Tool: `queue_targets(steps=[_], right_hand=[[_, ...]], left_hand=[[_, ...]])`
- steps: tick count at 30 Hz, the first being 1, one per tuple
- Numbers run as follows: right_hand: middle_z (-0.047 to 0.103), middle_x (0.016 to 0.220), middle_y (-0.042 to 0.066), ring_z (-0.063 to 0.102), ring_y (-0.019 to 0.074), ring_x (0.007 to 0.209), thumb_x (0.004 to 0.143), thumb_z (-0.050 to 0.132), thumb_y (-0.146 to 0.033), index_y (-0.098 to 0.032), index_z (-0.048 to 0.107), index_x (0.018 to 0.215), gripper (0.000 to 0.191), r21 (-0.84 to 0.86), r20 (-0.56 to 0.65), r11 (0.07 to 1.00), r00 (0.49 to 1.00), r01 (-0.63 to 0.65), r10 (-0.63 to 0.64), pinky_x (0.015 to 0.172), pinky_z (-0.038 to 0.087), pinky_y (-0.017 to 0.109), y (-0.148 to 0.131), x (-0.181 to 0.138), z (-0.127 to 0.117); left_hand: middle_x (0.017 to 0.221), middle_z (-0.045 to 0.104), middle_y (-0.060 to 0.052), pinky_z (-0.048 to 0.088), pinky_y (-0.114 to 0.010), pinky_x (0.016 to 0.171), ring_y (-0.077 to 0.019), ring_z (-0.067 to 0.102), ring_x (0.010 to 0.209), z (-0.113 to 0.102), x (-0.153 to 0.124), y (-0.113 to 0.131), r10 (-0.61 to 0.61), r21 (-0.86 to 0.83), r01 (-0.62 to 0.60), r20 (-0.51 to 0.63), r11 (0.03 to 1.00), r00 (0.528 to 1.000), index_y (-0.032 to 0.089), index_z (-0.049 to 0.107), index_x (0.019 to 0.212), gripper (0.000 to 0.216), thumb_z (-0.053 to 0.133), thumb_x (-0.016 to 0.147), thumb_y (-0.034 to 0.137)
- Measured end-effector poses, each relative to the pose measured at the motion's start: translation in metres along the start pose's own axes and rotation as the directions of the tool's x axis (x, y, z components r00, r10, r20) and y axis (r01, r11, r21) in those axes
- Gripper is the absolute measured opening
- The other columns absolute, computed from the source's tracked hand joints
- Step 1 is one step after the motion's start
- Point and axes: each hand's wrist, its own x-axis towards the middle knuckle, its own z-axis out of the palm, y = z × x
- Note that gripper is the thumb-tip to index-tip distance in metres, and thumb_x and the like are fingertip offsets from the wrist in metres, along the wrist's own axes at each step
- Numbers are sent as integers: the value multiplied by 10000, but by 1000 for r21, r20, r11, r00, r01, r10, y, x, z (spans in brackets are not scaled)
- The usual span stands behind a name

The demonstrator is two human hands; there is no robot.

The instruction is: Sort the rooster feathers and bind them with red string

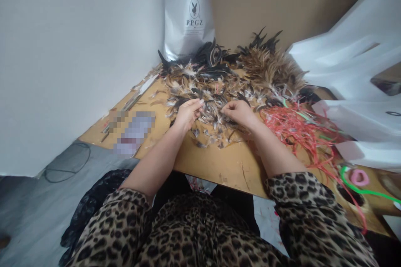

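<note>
My left hand is closed, thumb and fingertips pinched together over a loose pile of brown, white and black feathers. Whatever sits in that pinch is too small to make out. A short way to the right, my right hand is also pinched shut above the same pile, and its fingertips hide what they hold. The two hands are apart, with feathers showing between them. Behind them lie long black feathers, and a thick bunch of brown feathers rests at the back right.
Tangled red strips cover the table's right side, near a pink ring and a green strip. White plastic sheeting hangs at right. A silver bag stands behind. A blurred-out flat object lies left on the wooden table.
</note>
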Motion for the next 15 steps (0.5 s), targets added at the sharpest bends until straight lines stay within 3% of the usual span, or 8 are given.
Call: queue_targets(steps=[3,6,9,12,15], right_hand=[[611,604,3,503,111,555,692,570,-323,-153,668,693,196,-73,37,996,998,53,-50,547,357,226,-6,-3,14],[628,673,8,523,121,598,730,551,-330,-175,664,794,202,-146,-5,979,990,140,-142,585,377,233,-18,-7,28],[653,811,45,563,164,718,753,542,-379,-190,651,918,274,-312,-15,930,978,193,-208,656,402,263,-33,-11,39],[654,960,110,585,230,833,744,542,-452,-173,625,1023,403,-501,8,853,987,144,-162,700,420,313,-43,-15,46],[657,972,154,599,269,852,738,539,-470,-152,646,986,418,-608,69,789,996,88,-58,706,429,340,-45,-16,47]], left_hand=[[638,606,6,301,-136,407,-30,499,474,-1,1,-1,8,-4,-8,-3,1000,1000,118,578,769,329,795,533,190],[645,607,4,302,-137,403,-29,496,474,-2,2,-1,13,-2,-13,5,1000,1000,119,582,771,322,793,539,192],[644,605,3,304,-137,399,-27,492,469,-1,1,-1,11,5,-11,21,1000,1000,113,583,759,313,791,540,193],[637,601,5,303,-136,401,-25,490,469,0,-1,-1,3,13,-3,30,1000,1000,110,579,756,315,793,539,193],[633,601,4,293,-137,402,-23,484,467,1,-2,0,-7,4,7,29,1000,1000,112,572,751,319,796,537,192]])
